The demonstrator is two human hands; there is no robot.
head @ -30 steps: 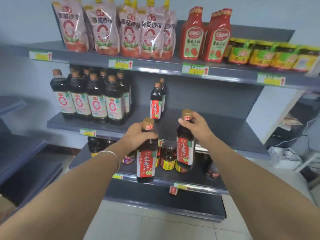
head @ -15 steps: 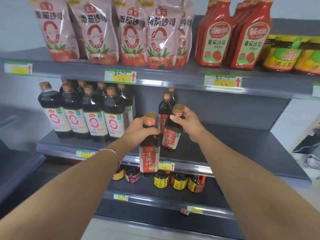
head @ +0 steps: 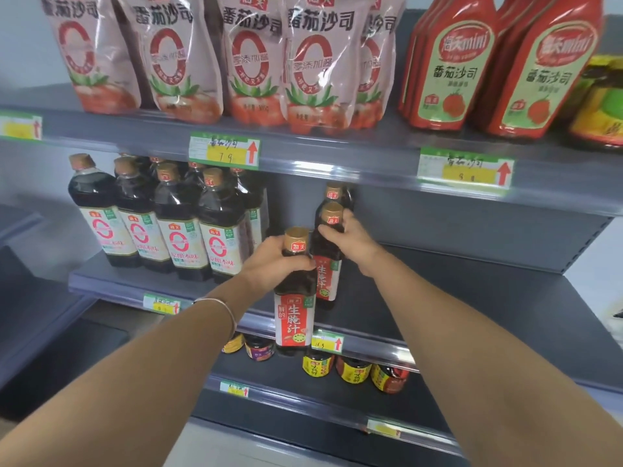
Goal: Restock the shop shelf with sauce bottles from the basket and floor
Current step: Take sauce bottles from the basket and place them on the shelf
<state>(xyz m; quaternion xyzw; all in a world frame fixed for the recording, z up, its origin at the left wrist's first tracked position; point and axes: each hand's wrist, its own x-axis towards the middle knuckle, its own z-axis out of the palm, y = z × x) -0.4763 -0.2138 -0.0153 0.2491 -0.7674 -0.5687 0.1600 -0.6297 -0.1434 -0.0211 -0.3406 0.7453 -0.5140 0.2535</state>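
My left hand (head: 274, 261) is shut around the neck of a dark sauce bottle (head: 295, 308) with a red label and gold cap, held in the air just in front of the middle shelf (head: 472, 298). My right hand (head: 350, 241) grips the neck of a second, matching bottle (head: 326, 271), which stands over the middle shelf behind the first. Another bottle of the same kind (head: 334, 193) stands further back on that shelf; only its cap and shoulder show.
Several larger dark bottles with white labels (head: 175, 227) fill the left of the middle shelf. Tomato sauce pouches (head: 236, 62) and red squeeze bottles (head: 499, 69) line the top shelf. Small jars (head: 354, 369) sit on the lower shelf. The middle shelf's right side is bare.
Both hands have carried their bottles up and forward toward the middle shelf. The right-hand bottle now stands in over the shelf, close to the one at the back. The camera has moved closer.
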